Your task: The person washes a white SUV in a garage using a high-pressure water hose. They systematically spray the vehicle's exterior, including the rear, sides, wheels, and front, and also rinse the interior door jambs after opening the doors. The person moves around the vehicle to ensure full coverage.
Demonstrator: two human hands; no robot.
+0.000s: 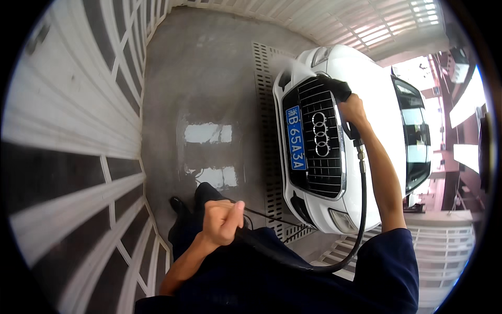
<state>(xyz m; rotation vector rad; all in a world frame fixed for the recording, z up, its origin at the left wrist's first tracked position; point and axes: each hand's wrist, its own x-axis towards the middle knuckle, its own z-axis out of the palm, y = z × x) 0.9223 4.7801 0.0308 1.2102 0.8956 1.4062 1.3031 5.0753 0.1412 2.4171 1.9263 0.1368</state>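
Hands, two, both the wearer's own. Right hand, one: fingers wrapped about the grip of a spray gun, held out over the front edge of the bonnet. Left hand, one: curled into a fist around a hose, low in front of the body, thumb uppermost, well apart from the car.

Spray gun, one: black, above the top of the grille, nozzle toward the bumper's far side. Spray, one pale plume, leaving the nozzle and passing across the far front corner.

Metal fitting, one: joins gun to hose. Hose, one: black, hanging from the fitting, bending round in front of the torso and running to the left fist.

Car, one: white, front end toward the wearer. On it: grille, one, dark with a bright surround; badge, one, chrome; plate, one, blue; headlights, two, one at each front corner; windscreen, one.

Floor grating, one slotted strip, beside and partly beneath the bumper. Floor, grey, bearing two bright reflections. Sleeves, two, dark blue. Shoe, one in sight, black.
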